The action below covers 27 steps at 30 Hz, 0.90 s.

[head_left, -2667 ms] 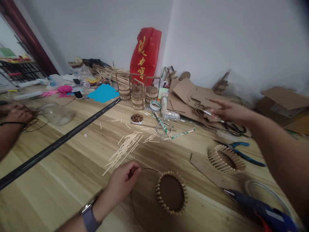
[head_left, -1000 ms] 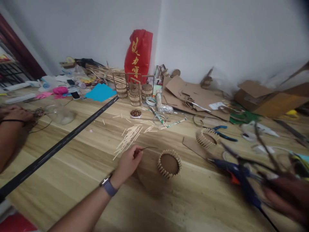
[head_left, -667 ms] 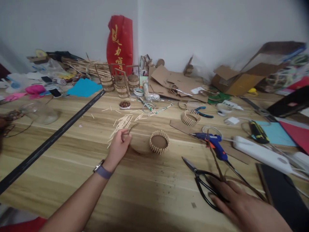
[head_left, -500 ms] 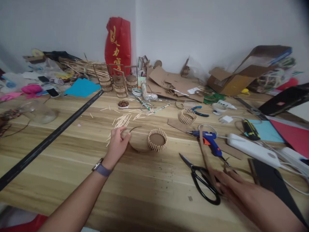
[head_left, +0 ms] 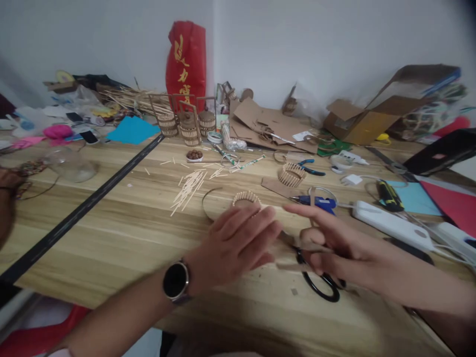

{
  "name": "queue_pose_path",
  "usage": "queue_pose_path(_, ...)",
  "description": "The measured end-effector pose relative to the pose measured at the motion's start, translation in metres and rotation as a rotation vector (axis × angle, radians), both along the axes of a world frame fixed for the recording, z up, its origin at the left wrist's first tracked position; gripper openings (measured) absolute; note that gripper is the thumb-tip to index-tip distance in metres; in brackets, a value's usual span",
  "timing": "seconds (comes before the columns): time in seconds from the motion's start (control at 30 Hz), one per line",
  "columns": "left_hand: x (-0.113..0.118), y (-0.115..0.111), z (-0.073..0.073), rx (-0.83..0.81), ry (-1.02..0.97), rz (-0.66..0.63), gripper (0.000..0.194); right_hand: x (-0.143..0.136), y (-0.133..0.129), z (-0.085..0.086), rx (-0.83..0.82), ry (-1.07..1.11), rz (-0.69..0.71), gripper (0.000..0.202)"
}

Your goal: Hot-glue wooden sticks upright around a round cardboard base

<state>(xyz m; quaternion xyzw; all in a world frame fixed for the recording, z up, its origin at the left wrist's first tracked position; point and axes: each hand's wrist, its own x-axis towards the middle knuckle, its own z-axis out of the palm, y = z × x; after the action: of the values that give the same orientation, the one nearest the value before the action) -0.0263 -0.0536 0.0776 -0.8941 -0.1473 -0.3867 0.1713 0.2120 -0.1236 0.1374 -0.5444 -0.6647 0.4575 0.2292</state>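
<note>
My left hand (head_left: 236,240) is stretched out palm down over the table, covering the near side of a small round basket ringed with sticks (head_left: 246,199). To its right, my right hand (head_left: 323,243) points its index finger left while the other fingers curl around brown cardboard strips (head_left: 292,267). Black-handled scissors (head_left: 320,292) lie beneath that hand, partly hidden. A thin curved strip (head_left: 205,204) rests left of the basket. Behind my right hand is a blue glue gun (head_left: 316,201), largely covered. Another stick ring (head_left: 292,175) stands farther back.
Loose sticks (head_left: 189,188) lie left of centre. Finished small baskets (head_left: 190,134) stand before a red bag (head_left: 187,64). A white power strip (head_left: 390,225) and a cardboard box (head_left: 364,119) are on the right. Another person's hand (head_left: 7,198) shows at the left edge.
My left hand has left the curved strip and moved right, in front of the basket. My right hand has risen and moved left with the strips. Another person's hand has appeared at the left edge.
</note>
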Motion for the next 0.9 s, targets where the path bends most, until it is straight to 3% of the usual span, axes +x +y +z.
queue_pose_path(0.03, 0.004, -0.004, -0.001, -0.031, 0.024, 0.011, 0.049, -0.009, 0.008, 0.000, -0.114, 0.133, 0.034, 0.076)
queue_pose_path(0.13, 0.007, -0.005, -0.010, -0.208, 0.089, 0.072, 0.028, -0.028, 0.027, -0.007, -0.355, 0.422, -0.010, 0.081)
queue_pose_path(0.23, -0.001, 0.004, -0.017, -0.403, 0.198, 0.194, 0.028, -0.031, 0.039, -0.019, -0.377, 0.432, -0.104, 0.075)
queue_pose_path(0.3, -0.008, 0.016, -0.017, -0.559, 0.231, 0.371, 0.029, -0.021, 0.046, -0.028, -0.266, 0.269, -0.104, 0.064)
queue_pose_path(0.4, -0.013, 0.042, -0.015, -0.707, 0.233, 0.634, 0.029, 0.002, 0.064, -0.041, 0.051, -0.193, -0.106, 0.048)
queue_pose_path(0.47, -0.009, 0.059, -0.015, -0.765, 0.234, 0.755, 0.029, 0.016, 0.083, -0.050, 0.317, -0.597, -0.122, 0.043)
queue_pose_path(0.53, -0.002, 0.072, -0.017, -0.790, 0.243, 0.824, 0.027, 0.025, 0.103, -0.059, 0.394, -0.738, -0.146, 0.041)
queue_pose_path(0.7, 0.012, 0.082, -0.029, -0.803, 0.276, 0.851, 0.025, 0.024, 0.128, -0.079, 0.370, -0.914, -0.135, 0.040)
queue_pose_path(0.9, 0.001, 0.061, -0.038, -0.801, 0.328, 0.715, 0.022, 0.003, 0.092, -0.087, 0.362, -1.056, -0.046, 0.029)
